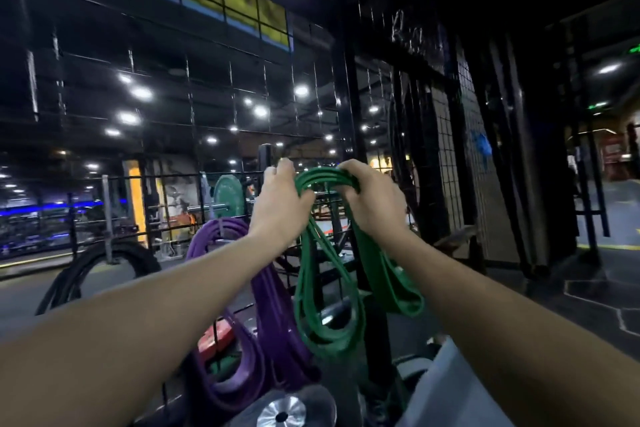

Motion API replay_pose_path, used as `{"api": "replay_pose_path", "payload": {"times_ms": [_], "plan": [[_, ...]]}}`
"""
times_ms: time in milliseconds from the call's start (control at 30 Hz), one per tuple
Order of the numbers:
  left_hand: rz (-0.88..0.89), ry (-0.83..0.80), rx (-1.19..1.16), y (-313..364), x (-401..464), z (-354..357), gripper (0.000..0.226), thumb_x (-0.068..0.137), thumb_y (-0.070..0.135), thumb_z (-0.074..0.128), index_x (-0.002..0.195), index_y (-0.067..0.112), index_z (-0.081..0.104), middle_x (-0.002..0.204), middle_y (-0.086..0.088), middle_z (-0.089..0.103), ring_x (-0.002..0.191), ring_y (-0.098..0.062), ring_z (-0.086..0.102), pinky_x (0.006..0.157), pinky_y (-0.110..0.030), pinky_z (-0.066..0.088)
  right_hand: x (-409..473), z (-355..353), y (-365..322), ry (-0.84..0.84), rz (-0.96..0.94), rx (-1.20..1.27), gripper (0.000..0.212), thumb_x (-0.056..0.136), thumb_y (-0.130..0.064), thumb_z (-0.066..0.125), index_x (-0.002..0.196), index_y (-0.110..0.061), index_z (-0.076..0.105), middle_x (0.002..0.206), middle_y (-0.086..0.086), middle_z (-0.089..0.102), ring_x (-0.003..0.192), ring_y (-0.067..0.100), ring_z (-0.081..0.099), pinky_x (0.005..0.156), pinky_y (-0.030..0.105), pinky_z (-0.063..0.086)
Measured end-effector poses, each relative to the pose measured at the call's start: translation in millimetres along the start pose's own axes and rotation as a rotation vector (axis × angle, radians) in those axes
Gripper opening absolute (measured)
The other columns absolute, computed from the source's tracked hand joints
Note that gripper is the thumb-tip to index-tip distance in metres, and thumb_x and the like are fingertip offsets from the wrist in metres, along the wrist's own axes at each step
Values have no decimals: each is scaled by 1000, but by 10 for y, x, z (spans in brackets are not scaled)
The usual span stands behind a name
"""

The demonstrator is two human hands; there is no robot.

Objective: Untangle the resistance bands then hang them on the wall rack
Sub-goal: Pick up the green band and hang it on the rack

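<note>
At the black wire rack [332, 204] both bare arms reach forward and up, and the two hands meet at the top of the green bands [313, 274]. Left hand [282, 198] has its fingers curled over the left side of the green bunch, gripping it near the top; whether it also touches the rack bar behind cannot be told. Right hand [372, 198] grips the right side of the same bunch, fingers wrapped over the strands. Between the hands the green loops arch over, then hang down in several long strands; a wider green loop droops to the right, below the right forearm. Purple bands [263, 315] hang just left of the green ones, draped from higher on the rack behind the left forearm and falling to a heap low down. Black hoses [86, 267] curve at the left. A red plate [213, 336] shows behind the purple loops, and a metal disc [282, 411] lies at the bottom edge
</note>
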State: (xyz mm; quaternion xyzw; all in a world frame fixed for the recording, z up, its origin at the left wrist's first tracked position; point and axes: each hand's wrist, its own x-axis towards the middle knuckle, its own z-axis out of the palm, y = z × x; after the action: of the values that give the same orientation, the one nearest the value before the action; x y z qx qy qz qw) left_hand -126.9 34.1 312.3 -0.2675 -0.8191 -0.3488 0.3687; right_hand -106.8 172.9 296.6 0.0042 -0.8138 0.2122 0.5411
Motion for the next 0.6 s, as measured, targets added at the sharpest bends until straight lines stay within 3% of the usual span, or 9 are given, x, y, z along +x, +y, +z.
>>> {"api": "replay_pose_path", "payload": {"times_ms": [167, 300, 433, 500, 600], "plan": [[-168, 30, 4, -118, 241, 78, 26, 91, 12, 53, 111, 11, 37, 122, -16, 40, 76, -22, 42, 68, -34, 37, 250, 341, -41, 9, -57, 28, 27, 91, -17, 55, 112, -32, 61, 106, -11, 66, 92, 13, 62, 71, 31, 51], [-320, 11, 70, -228, 322, 223, 37, 90, 5, 51, 122, 10, 33, 134, -18, 33, 84, -31, 49, 68, -36, 36, 313, 580, 7, -15, -34, -4, 33, 91, -14, 51, 116, -34, 60, 114, -10, 64, 101, 17, 60, 77, 30, 47], [-293, -43, 205, -309, 337, 326, 50, 89, -3, 48, 132, 10, 28, 135, -19, 31, 104, -40, 53, 70, -36, 37, 307, 804, 135, 2, 27, 0, 39, 91, -12, 52, 120, -37, 59, 110, -10, 64, 97, 19, 62, 71, 29, 46], [-275, -54, 232, -298, 311, 336, 46, 88, -7, 45, 127, 12, 31, 132, -19, 33, 99, -38, 52, 69, -35, 36, 253, 870, 196, 9, 47, -3, 35, 91, -18, 56, 120, -37, 59, 105, -10, 65, 92, 18, 63, 63, 25, 40], [-246, -64, 249, -313, 291, 331, 43, 86, -8, 45, 122, 14, 36, 125, -20, 39, 98, -36, 50, 69, -34, 35, 155, 870, 237, -13, 38, 20, 31, 91, -25, 58, 121, -33, 60, 103, -7, 66, 92, 20, 63, 64, 27, 42]]}}
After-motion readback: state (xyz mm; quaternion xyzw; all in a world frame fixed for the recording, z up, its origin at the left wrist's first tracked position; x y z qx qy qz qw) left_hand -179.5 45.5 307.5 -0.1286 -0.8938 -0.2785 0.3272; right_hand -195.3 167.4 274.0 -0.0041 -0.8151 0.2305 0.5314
